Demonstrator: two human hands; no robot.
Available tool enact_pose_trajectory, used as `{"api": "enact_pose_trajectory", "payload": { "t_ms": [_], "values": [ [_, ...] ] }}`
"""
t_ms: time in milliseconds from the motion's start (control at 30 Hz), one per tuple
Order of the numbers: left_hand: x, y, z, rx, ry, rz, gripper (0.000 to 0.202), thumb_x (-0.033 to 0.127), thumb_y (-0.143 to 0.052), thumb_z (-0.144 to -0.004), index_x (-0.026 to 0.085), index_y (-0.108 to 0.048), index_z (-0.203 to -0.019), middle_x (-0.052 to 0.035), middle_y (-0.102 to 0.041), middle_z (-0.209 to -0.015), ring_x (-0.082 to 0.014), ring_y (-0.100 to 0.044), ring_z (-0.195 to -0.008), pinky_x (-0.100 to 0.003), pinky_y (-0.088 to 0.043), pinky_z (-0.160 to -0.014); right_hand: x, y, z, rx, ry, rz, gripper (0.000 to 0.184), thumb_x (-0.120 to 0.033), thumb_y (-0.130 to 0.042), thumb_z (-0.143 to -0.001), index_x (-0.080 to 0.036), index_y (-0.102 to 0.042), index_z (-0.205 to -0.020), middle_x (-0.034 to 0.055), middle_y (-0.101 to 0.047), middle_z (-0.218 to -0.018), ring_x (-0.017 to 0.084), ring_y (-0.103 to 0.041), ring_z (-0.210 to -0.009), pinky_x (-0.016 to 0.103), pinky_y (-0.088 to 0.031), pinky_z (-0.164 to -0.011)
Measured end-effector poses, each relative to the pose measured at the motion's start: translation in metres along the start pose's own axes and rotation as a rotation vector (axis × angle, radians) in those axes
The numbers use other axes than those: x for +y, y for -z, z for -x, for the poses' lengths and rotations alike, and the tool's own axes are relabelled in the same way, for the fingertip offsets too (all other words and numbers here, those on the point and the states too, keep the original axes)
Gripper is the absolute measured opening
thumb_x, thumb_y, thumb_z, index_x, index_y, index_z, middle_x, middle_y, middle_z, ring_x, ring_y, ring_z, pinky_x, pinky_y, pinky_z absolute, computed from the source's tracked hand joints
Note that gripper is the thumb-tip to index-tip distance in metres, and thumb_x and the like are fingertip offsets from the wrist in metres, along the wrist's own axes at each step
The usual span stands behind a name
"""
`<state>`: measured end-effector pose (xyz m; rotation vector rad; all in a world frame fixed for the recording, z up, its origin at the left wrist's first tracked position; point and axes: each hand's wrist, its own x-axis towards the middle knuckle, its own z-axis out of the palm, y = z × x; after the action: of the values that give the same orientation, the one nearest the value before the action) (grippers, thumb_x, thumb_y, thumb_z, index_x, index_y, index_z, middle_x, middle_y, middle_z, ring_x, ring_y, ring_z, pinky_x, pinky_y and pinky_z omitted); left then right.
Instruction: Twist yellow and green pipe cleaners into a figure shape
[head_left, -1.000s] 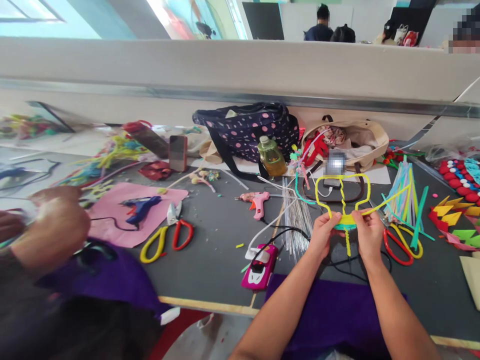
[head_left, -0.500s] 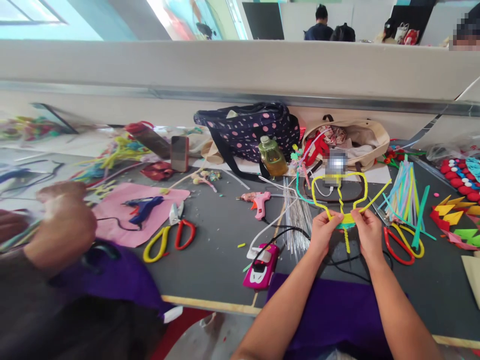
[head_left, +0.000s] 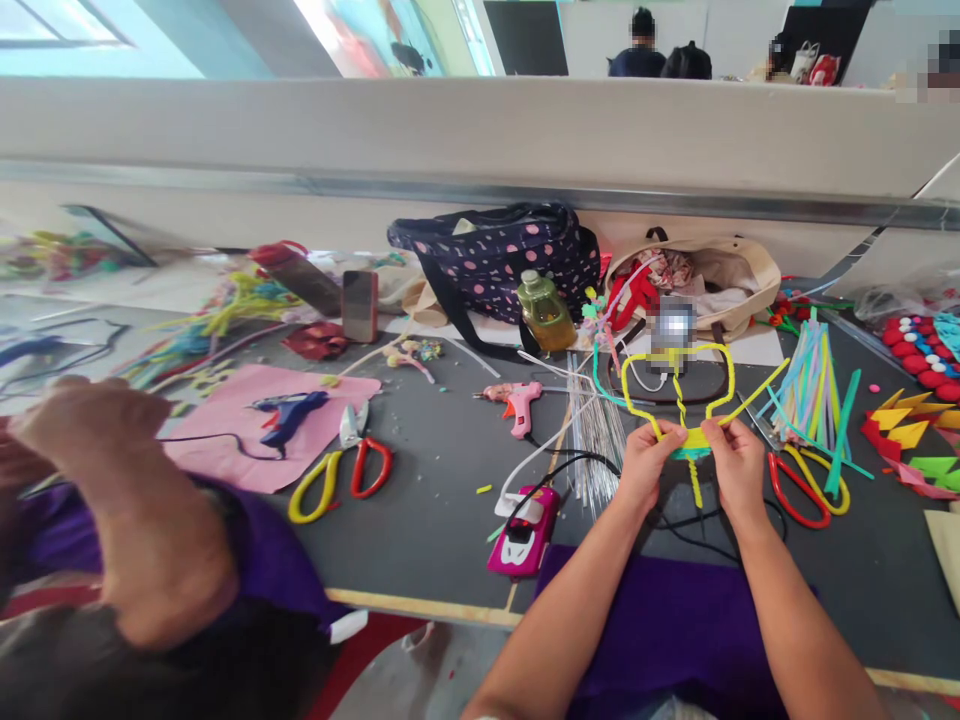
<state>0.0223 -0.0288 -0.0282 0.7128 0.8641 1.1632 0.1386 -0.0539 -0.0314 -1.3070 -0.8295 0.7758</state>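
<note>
My left hand (head_left: pixel 651 462) and my right hand (head_left: pixel 735 462) both pinch a yellow pipe-cleaner figure (head_left: pixel 679 392) just above the dark table (head_left: pixel 435 510). The figure has two loops above a twisted stem, with a teal piece at its base between my fingers. Both hands are closed on it, thumbs towards each other. Red and yellow scissors (head_left: pixel 806 490) lie right of my right hand. A bundle of thin wires (head_left: pixel 592 430) lies left of my left hand.
A co-worker's arm (head_left: pixel 127 510) fills the lower left. On the table lie a pink glue gun (head_left: pixel 519 404), a blue glue gun (head_left: pixel 289 412) on pink felt, another pair of scissors (head_left: pixel 339 468), a pink car-shaped object (head_left: pixel 523 530), a dotted bag (head_left: pixel 495 260), a beige bag (head_left: pixel 705 280) and coloured straws (head_left: pixel 814 390).
My hands hold the yellow figure in nearly the same place, its loops shifted slightly. The co-worker's arm at the left has dropped and swung towards the table's near edge.
</note>
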Motion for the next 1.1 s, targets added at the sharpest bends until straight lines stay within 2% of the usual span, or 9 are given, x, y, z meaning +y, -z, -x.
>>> {"api": "enact_pose_trajectory", "payload": {
  "t_ms": [133, 267, 433, 500, 600, 700, 933, 1100],
  "values": [
    [0.0002, -0.0004, 0.0004, 0.019, 0.029, 0.038, 0.026, 0.032, -0.085, -0.056, 0.014, -0.068, -0.064, 0.0015, -0.061, -0.059, -0.0076, -0.052, -0.055, -0.02, -0.042, -0.057, 0.0004, -0.0015, 0.0008, 0.007, -0.012, -0.047, 0.031, -0.046, -0.071, -0.073, -0.016, -0.066, -0.077, -0.0008, -0.061, -0.065, 0.013, -0.053, -0.061, 0.025, -0.045, -0.059],
    [0.0027, 0.0, 0.0005, -0.038, 0.142, 0.059, 0.041, 0.052, -0.077, -0.064, 0.012, -0.069, -0.073, -0.0041, -0.067, -0.065, -0.0137, -0.059, -0.057, -0.024, -0.047, -0.053, 0.0008, -0.0017, 0.0, 0.042, -0.02, -0.088, 0.029, -0.044, -0.072, -0.073, -0.016, -0.065, -0.076, -0.0024, -0.058, -0.063, 0.012, -0.051, -0.06, 0.025, -0.044, -0.058],
    [0.0051, 0.0009, 0.0004, -0.095, 0.157, 0.059, 0.059, 0.068, -0.063, -0.071, 0.01, -0.07, -0.078, -0.011, -0.071, -0.072, -0.0221, -0.067, -0.069, -0.028, -0.052, -0.055, 0.0018, -0.0005, -0.0023, 0.068, -0.036, -0.126, 0.029, -0.044, -0.073, -0.074, -0.016, -0.065, -0.075, -0.0025, -0.057, -0.063, 0.012, -0.05, -0.059, 0.023, -0.041, -0.056],
    [0.0059, 0.0009, 0.001, -0.109, 0.146, 0.047, 0.057, 0.067, -0.064, -0.071, 0.01, -0.071, -0.079, -0.011, -0.071, -0.073, -0.0217, -0.067, -0.069, -0.028, -0.052, -0.055, 0.0016, -0.0001, -0.0029, 0.071, -0.037, -0.122, 0.031, -0.045, -0.072, -0.073, -0.015, -0.065, -0.076, -0.0023, -0.057, -0.062, 0.012, -0.05, -0.059, 0.023, -0.04, -0.056],
    [0.0065, 0.0004, 0.0025, -0.116, 0.113, -0.005, 0.046, 0.054, -0.077, -0.064, 0.012, -0.071, -0.079, -0.0075, -0.071, -0.074, -0.018, -0.065, -0.065, -0.026, -0.051, -0.054, 0.0001, 0.0, -0.0026, 0.069, -0.046, -0.113, 0.033, -0.048, -0.071, -0.073, -0.015, -0.066, -0.075, -0.0012, -0.058, -0.063, 0.012, -0.05, -0.06, 0.024, -0.041, -0.057],
    [0.0059, -0.0006, 0.0034, -0.074, 0.083, -0.034, 0.039, 0.044, -0.084, -0.057, 0.013, -0.071, -0.075, -0.0028, -0.067, -0.067, -0.0133, -0.06, -0.059, -0.025, -0.05, -0.055, -0.001, -0.0007, -0.0016, 0.071, -0.054, -0.115, 0.032, -0.047, -0.071, -0.073, -0.016, -0.067, -0.073, -0.0007, -0.059, -0.063, 0.012, -0.05, -0.061, 0.024, -0.042, -0.059],
    [0.004, -0.0018, 0.0023, -0.014, 0.058, -0.026, 0.034, 0.043, -0.082, -0.059, 0.013, -0.071, -0.071, -0.0022, -0.065, -0.064, -0.0115, -0.058, -0.057, -0.023, -0.048, -0.054, 0.0021, -0.0024, -0.0013, 0.043, -0.099, -0.189, 0.03, -0.046, -0.073, -0.073, -0.017, -0.068, -0.073, -0.0011, -0.06, -0.063, 0.012, -0.049, -0.058, 0.024, -0.039, -0.056],
    [0.0034, -0.0003, 0.0002, -0.057, 0.128, 0.011, 0.035, 0.043, -0.083, -0.059, 0.013, -0.067, -0.071, -0.0021, -0.065, -0.067, -0.0118, -0.058, -0.057, -0.023, -0.048, -0.051, 0.002, -0.0031, -0.0015, 0.055, -0.097, -0.174, 0.032, -0.048, -0.074, -0.071, -0.016, -0.068, -0.072, -0.0006, -0.061, -0.063, 0.013, -0.051, -0.06, 0.025, -0.041, -0.058]
  ]
}}
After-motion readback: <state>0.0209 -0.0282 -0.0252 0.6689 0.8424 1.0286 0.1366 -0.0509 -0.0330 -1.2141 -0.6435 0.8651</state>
